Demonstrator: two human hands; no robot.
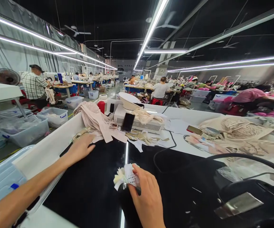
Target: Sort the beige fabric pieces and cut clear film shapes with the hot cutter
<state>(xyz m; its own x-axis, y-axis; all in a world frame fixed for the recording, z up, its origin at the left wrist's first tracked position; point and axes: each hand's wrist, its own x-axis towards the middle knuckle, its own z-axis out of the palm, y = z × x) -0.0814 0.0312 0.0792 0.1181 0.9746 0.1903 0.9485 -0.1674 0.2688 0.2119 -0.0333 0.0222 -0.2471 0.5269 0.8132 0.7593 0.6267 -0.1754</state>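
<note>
My right hand point(148, 193) pinches a small tied bundle of white and cream strips point(130, 174) just above the black tabletop point(98, 180). Dark printed marks show on the bundle's white outer piece. At the table's far left, my left hand point(81, 147) stretches out, fingers and thumb apart. It lies beside a small bunch of beige-olive strips point(81, 132), though I cannot tell whether it touches them. A pile of pale pink fabric pieces point(94, 118) rests just beyond that hand.
Behind the black surface stand a white machine with vents point(139, 122), a dark phone point(128, 122) and a red bottle point(101, 107). A black cable point(172, 146) crosses the right side near a dark iron-like device point(248, 202). Beige fabric point(241, 126) and a lidded jar point(211, 133) lie right.
</note>
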